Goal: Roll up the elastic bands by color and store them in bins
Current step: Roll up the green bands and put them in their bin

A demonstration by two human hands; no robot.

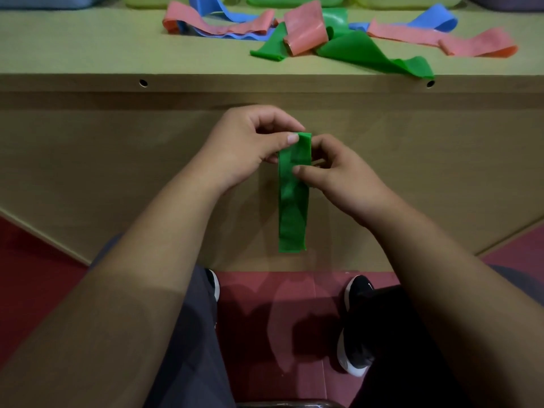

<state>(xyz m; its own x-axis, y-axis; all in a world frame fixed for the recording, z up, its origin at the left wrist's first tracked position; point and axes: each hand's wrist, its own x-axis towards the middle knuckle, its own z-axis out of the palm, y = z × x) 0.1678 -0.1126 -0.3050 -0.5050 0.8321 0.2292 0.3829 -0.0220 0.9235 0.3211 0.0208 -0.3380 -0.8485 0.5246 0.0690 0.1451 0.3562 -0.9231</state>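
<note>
A long green elastic band (293,207) hangs below the fingers of left hand (244,145) and right hand (344,181); beyond the fingers, a heap of pink, blue and green bands (306,28) lies on the pale wooden tabletop (88,45).

Pinching a green band (293,207) in both hands

Gripping its folded top end with the left hand (250,142), thumb on top; pinching just lower with the right hand (344,175). Letting the rest hang straight before the front of the surface (88,48). Beyond, tangled together: pink bands (306,28), blue bands (435,20), loose green bands (353,50) (one end draped over the edge). Bins (294,0) cut off at top.
</note>
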